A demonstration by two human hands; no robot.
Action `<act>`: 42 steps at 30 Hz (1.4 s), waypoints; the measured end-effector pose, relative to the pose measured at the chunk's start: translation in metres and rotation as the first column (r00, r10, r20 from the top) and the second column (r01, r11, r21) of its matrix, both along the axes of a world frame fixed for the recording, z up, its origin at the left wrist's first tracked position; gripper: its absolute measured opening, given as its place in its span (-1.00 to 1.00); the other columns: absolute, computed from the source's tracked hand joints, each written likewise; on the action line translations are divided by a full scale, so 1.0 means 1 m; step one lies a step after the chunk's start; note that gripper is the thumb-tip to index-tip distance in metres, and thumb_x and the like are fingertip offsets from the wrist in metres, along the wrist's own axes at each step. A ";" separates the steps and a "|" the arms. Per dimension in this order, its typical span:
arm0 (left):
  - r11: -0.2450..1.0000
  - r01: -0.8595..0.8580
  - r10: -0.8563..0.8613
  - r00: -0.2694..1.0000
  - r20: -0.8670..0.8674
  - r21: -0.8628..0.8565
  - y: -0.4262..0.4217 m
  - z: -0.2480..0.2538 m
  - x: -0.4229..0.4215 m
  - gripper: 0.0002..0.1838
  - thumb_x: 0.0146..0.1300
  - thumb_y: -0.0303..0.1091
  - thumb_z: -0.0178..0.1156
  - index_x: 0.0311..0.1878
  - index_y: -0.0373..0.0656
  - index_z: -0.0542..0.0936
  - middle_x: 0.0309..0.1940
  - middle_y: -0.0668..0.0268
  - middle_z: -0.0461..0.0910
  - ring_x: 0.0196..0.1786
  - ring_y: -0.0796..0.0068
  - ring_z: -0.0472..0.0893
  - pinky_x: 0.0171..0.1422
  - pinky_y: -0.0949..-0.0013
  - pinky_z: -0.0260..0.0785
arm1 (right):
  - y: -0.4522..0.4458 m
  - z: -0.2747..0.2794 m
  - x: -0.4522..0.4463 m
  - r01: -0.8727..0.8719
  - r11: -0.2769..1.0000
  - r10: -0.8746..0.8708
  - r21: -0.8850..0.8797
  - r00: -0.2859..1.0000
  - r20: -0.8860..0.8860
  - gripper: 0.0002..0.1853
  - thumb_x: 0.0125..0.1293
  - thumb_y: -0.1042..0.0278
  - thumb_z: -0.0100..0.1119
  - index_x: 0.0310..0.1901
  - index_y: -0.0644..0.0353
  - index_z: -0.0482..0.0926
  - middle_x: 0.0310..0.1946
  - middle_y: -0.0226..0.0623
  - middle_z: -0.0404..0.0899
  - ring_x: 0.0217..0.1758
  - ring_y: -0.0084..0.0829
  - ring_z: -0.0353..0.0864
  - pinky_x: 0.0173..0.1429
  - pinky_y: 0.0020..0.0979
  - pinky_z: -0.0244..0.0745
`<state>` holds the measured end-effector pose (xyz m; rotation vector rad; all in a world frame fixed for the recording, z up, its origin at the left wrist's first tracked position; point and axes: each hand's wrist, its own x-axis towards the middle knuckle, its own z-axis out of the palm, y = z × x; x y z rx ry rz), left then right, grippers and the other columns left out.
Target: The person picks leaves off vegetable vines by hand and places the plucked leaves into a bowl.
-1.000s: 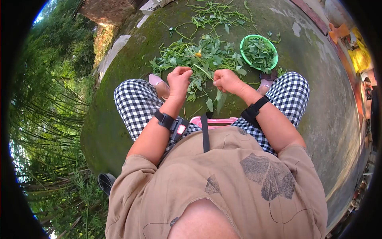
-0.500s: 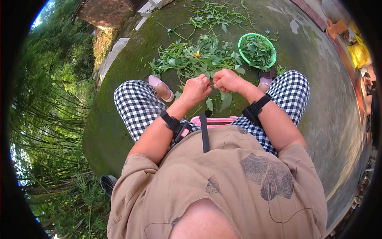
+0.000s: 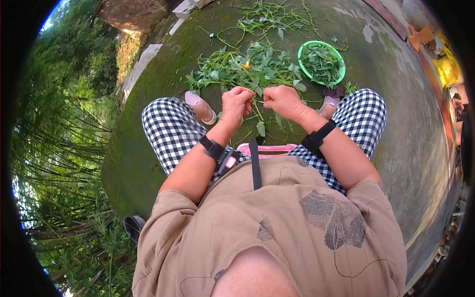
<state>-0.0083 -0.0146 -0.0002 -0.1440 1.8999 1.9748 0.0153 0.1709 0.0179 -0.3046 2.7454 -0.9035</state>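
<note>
My left hand (image 3: 237, 105) is closed in a pinch in front of the leafy pile, with a thin green stem showing at its fingertips. Just to its right, a small gap apart, my right hand (image 3: 285, 102) is closed too, and a leaf hangs below it; what its fingertips pinch is too small to tell. Beyond both hands lies a heap of green vines and leaves (image 3: 257, 67) with a yellow-orange flower (image 3: 246, 66) on it. A round green basket (image 3: 301, 63) holding picked leaves (image 3: 320, 63) stands at the right of the heap.
More bare stems (image 3: 267, 17) lie on the mossy ground behind the heap. My shod feet flank the hands. A pink stool edge (image 3: 267, 148) shows at my lap. Bushes (image 3: 74, 148) fill the left side; a yellow bag (image 3: 447, 69) is at the far right.
My left hand moved right to meet my right hand, then drew back slightly left. The large leaf under my right hand now hangs less visibly.
</note>
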 end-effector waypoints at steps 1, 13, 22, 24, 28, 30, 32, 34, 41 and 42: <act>0.999 -0.031 0.032 0.999 -0.005 0.033 -0.002 -0.001 -0.003 -0.88 0.21 -0.44 0.16 -0.31 -0.28 0.64 -0.63 0.37 0.53 -0.66 0.62 0.47 -0.62 0.55 0.34 | 0.002 -0.001 0.000 0.002 1.000 -0.002 0.013 1.000 0.013 -0.84 0.07 0.22 0.27 -0.33 0.06 0.63 -0.35 -0.23 0.67 -0.19 -0.14 0.66 -0.11 -0.14 0.51; 0.873 -0.338 0.326 0.941 0.094 0.352 -0.043 0.017 -0.044 -0.86 0.24 -0.48 0.03 -0.19 -0.31 0.51 -0.29 0.04 0.65 -0.29 0.24 0.70 -0.26 0.24 0.61 | 0.034 -0.020 -0.002 0.030 0.992 -0.044 0.125 0.993 0.109 -0.83 0.00 0.27 0.37 -0.35 0.07 0.64 -0.38 -0.26 0.66 -0.22 -0.16 0.65 -0.13 -0.17 0.49; 0.920 -0.080 -0.034 0.959 0.281 0.384 -0.036 0.010 -0.035 -0.81 0.22 -0.46 0.03 -0.12 -0.20 0.52 -0.55 0.37 0.40 -0.66 0.62 0.20 -0.63 0.53 0.07 | 0.044 -0.019 0.003 0.063 0.996 -0.070 0.063 0.992 0.109 -0.84 -0.01 0.28 0.36 -0.37 0.07 0.63 -0.41 -0.28 0.66 -0.24 -0.19 0.65 -0.15 -0.18 0.49; 0.965 0.080 -0.150 0.950 0.275 0.250 -0.022 0.013 -0.021 -0.79 0.26 -0.39 0.13 -0.07 -0.20 0.58 -0.55 0.47 0.39 -0.64 0.72 0.21 -0.66 0.57 0.00 | 0.041 -0.017 0.004 0.062 0.998 -0.063 0.019 0.994 0.094 -0.84 -0.01 0.28 0.36 -0.38 0.08 0.63 -0.42 -0.28 0.65 -0.27 -0.20 0.65 -0.17 -0.18 0.50; 0.966 0.258 -0.259 0.962 0.082 0.019 0.006 0.018 0.003 -0.71 0.23 -0.35 0.26 0.02 -0.18 0.65 -0.54 0.53 0.45 -0.61 0.79 0.27 -0.62 0.59 0.06 | 0.033 -0.017 0.004 0.022 0.998 -0.019 -0.065 0.999 0.043 -0.84 -0.02 0.30 0.34 -0.37 0.08 0.63 -0.46 -0.27 0.65 -0.32 -0.19 0.64 -0.21 -0.19 0.50; 0.949 0.313 -0.313 0.950 -0.006 -0.034 0.010 0.010 0.007 -0.71 0.22 -0.35 0.29 0.01 -0.18 0.66 -0.50 0.51 0.50 -0.59 0.79 0.30 -0.59 0.61 0.09 | 0.029 -0.019 0.004 0.002 0.995 0.000 -0.101 1.000 0.015 -0.85 -0.01 0.30 0.32 -0.37 0.08 0.63 -0.46 -0.26 0.65 -0.34 -0.19 0.64 -0.22 -0.19 0.50; 0.940 0.329 -0.332 0.943 -0.015 -0.085 0.010 0.006 0.009 -0.75 0.21 -0.34 0.32 -0.07 -0.20 0.69 -0.48 0.48 0.55 -0.57 0.78 0.35 -0.54 0.62 0.14 | 0.026 -0.020 0.003 -0.010 0.995 0.011 -0.095 1.000 0.012 -0.86 0.00 0.31 0.30 -0.37 0.08 0.63 -0.45 -0.25 0.65 -0.33 -0.18 0.64 -0.22 -0.19 0.50; 0.942 0.323 -0.324 0.946 0.012 -0.093 0.008 0.001 0.008 -0.80 0.21 -0.35 0.31 -0.13 -0.20 0.68 -0.50 0.47 0.54 -0.57 0.78 0.35 -0.55 0.63 0.13 | 0.022 -0.020 0.002 -0.022 0.995 0.023 -0.099 1.000 0.007 -0.87 0.01 0.31 0.28 -0.36 0.08 0.64 -0.45 -0.23 0.65 -0.33 -0.17 0.64 -0.22 -0.18 0.50; 0.956 0.291 -0.287 0.952 0.105 -0.022 0.007 -0.007 0.006 -0.88 0.22 -0.35 0.28 -0.31 -0.19 0.64 -0.56 0.43 0.54 -0.67 0.77 0.33 -0.65 0.61 0.08 | 0.017 -0.027 0.000 -0.011 0.974 0.018 -0.226 0.999 0.028 -0.85 0.01 0.34 0.29 -0.34 0.13 0.65 -0.45 -0.20 0.65 -0.36 -0.20 0.64 -0.23 -0.24 0.52; 0.959 0.282 -0.279 0.953 0.118 -0.007 0.007 -0.007 0.006 -0.89 0.22 -0.36 0.27 -0.31 -0.20 0.64 -0.57 0.43 0.53 -0.69 0.76 0.32 -0.66 0.60 0.07 | 0.016 -0.029 -0.001 0.000 0.966 0.009 -0.260 0.999 0.033 -0.85 0.01 0.35 0.29 -0.34 0.15 0.65 -0.46 -0.20 0.65 -0.37 -0.21 0.64 -0.24 -0.26 0.52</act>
